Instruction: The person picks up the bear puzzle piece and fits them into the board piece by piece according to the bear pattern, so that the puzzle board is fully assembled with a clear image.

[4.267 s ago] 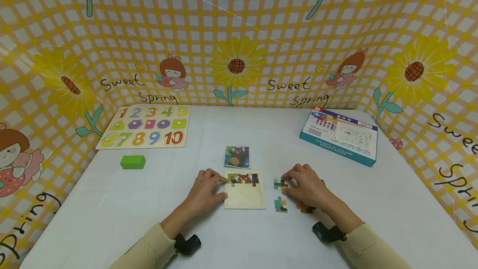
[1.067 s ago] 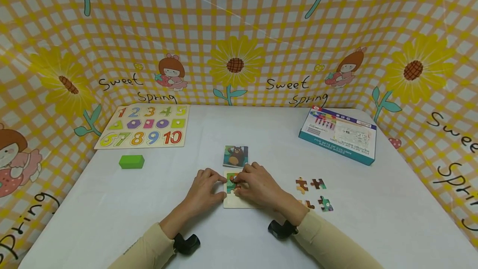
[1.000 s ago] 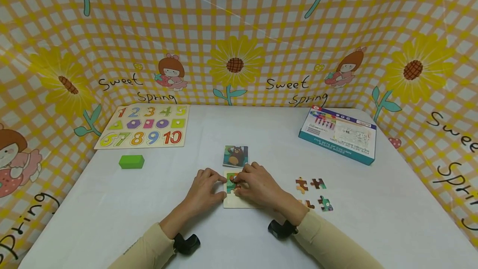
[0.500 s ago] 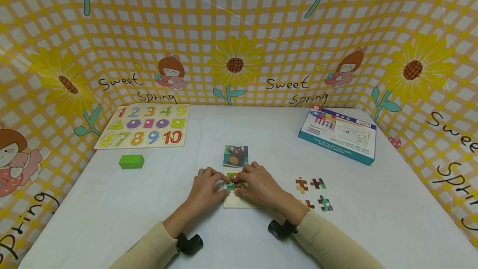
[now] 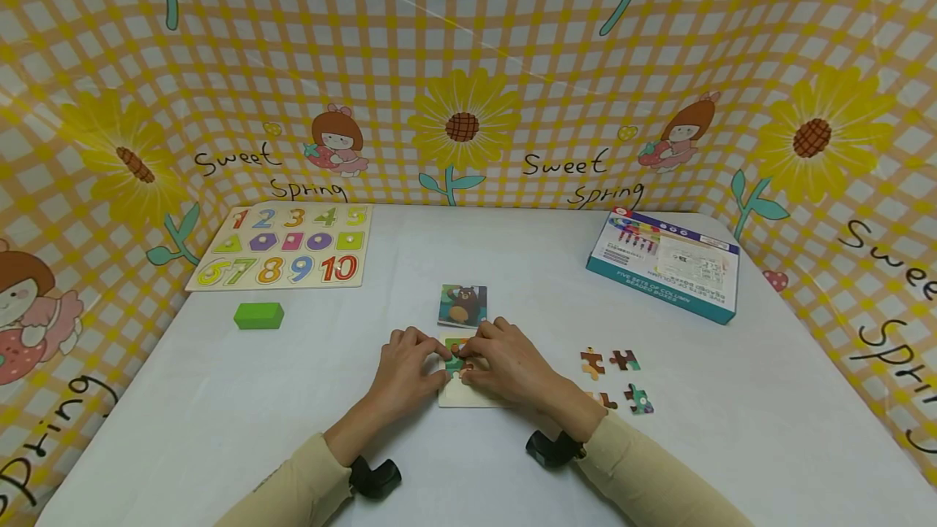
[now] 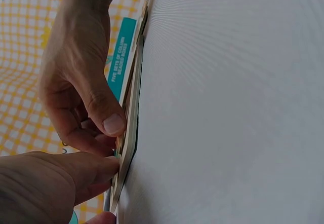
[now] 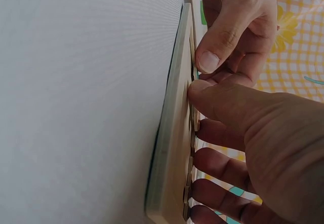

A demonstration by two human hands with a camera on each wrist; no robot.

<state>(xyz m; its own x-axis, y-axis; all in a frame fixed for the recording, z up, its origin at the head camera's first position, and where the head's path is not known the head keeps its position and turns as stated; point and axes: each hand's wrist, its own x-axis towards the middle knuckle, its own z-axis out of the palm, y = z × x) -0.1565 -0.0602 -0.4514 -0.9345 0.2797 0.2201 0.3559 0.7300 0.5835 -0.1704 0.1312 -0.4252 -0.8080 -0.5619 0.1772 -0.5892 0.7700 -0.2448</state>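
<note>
The wooden jigsaw tray point(image 5: 476, 398) lies on the table in front of the person, with fitted pieces along its top row. My right hand point(image 5: 510, 360) covers its right half, thumb and forefinger pinching a green and brown puzzle piece point(image 5: 452, 365) at the left of the middle row. From the other side, my left hand point(image 5: 406, 368) has its thumb and forefinger on the same piece's left part. In the right wrist view, the thumbs of the left hand point(image 7: 240, 31) and right hand point(image 7: 283, 133) meet close above the tray point(image 7: 174, 133). The piece is mostly hidden.
Several loose puzzle pieces point(image 5: 625, 360) lie right of the tray. Behind it is a bear picture card point(image 5: 463, 306). A green block point(image 5: 259, 315) and number board point(image 5: 281, 248) are at left; a bead-set box point(image 5: 664, 264) stands back right.
The right hand carried a piece from the loose group on the right to the tray. The left hand shifted slightly right, from the tray's left edge onto the piece.
</note>
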